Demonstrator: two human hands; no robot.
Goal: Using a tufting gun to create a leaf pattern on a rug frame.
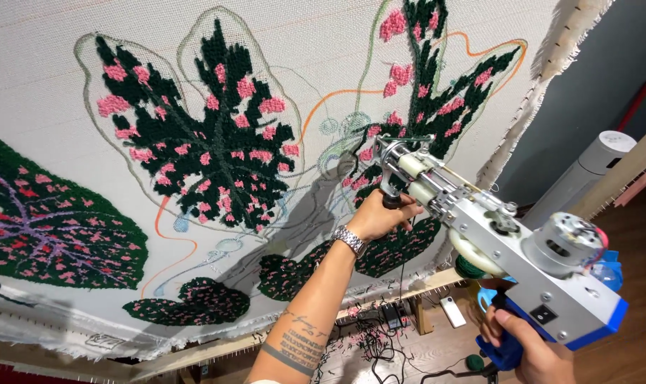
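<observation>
Grey wall [607,64], wooden floor [636,284], white tower fan [586,178]

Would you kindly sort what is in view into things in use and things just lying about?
In use: tufting gun, held by left hand and right hand; stretched cloth with tufted leaves.

Lying about: yarn scraps on the floor; white tower fan; small white device.

Tufting gun at the cloth's right edge

The tufting gun [479,235] is lying against the stretched cloth [45,78] near its right edge, the wooden frame [195,350] running below.
</observation>
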